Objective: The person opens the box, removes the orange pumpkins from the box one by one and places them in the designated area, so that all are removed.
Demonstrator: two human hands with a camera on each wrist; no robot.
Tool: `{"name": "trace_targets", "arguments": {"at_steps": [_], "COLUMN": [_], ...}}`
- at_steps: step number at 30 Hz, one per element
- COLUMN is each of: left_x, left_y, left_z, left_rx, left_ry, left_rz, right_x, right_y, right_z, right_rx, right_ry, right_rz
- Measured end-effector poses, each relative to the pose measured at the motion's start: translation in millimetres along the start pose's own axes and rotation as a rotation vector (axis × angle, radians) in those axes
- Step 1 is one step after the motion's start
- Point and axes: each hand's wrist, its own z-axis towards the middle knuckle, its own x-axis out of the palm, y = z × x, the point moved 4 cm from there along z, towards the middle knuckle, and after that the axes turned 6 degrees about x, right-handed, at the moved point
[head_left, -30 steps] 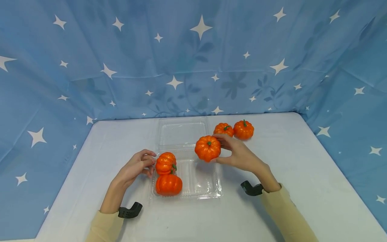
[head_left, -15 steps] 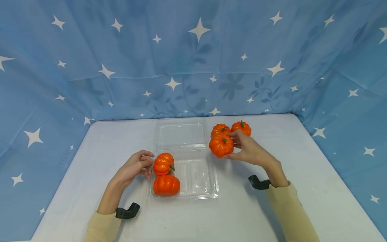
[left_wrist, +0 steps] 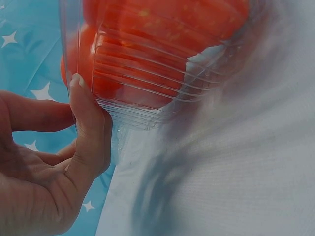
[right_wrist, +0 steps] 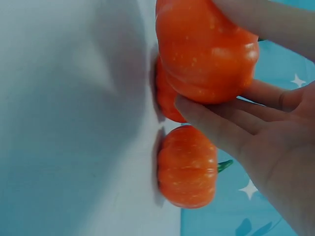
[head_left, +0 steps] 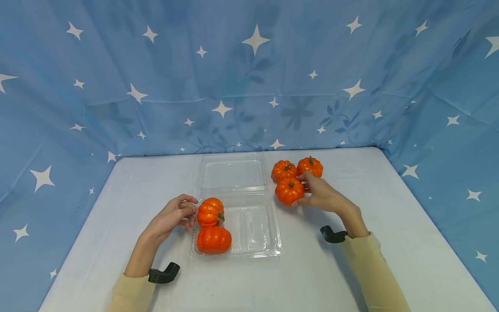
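Orange pumpkin (head_left: 287, 191): moved from over the right half of the box to outside it, right of its edge; it is low, in front of the far pair. I can't tell whether it bears on the worktop (head_left: 308, 273).
Right hand (head_left: 326, 196): curled round that pumpkin, thumb on one side, fingers on the other; I haven't let go.
Far pair: a left pumpkin (head_left: 283, 170) and a right pumpkin (head_left: 310, 168), side by side, staying where they were.
Left hand (head_left: 169, 216): staying at the box's left edge, thumb and forefinger bent close together there; whether they pinch the rim, I can't tell.
Clear box (head_left: 254, 232): open, its lid (head_left: 234, 173) laid back on the far side.
Pumpkins inside: a rear one (head_left: 209, 211) and a near one (head_left: 213, 241), along the left side.
Count: two in, three out; I judge the carrying all but done, leaving only my grip.
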Motion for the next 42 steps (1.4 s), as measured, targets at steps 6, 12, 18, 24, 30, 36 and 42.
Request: {"name": "trace_targets", "arguments": {"at_steps": [6,12,18,24,30,36,42], "left_x": [-0.2,0.0,-0.2,0.0,0.4,0.6,0.1], "left_y": [2.1,2.5,1.9,0.2,-1.4,-1.2,-0.6], "left_z": [0.3,0.0,-0.6,-0.7,-0.4,-0.7,-0.3], "left_rx": [-0.002,-0.001,-0.007,0.002,0.005,0.002,0.004], "left_ry": [-0.002,-0.004,-0.005,0.003,0.004,0.002,0.005], "left_rz": [0.003,0.01,0.007,0.0,-0.004,-0.006,-0.008], "right_x": [3.6,6.9,10.1,10.2,10.9,11.1,11.3], "right_y": [-6.0,-11.1,-13.3,-13.5,-15.0,-15.3,-15.5], "right_z": [5.7,9.6,12.3,12.4,12.3,12.5,12.9], "right_rx": [0.013,0.034,0.018,0.024,0.061,0.068,0.061], "right_ry": [0.013,0.004,-0.018,-0.025,-0.002,0.012,0.015], "right_rz": [-0.018,-0.012,-0.02,-0.02,-0.025,-0.046,-0.072]}}
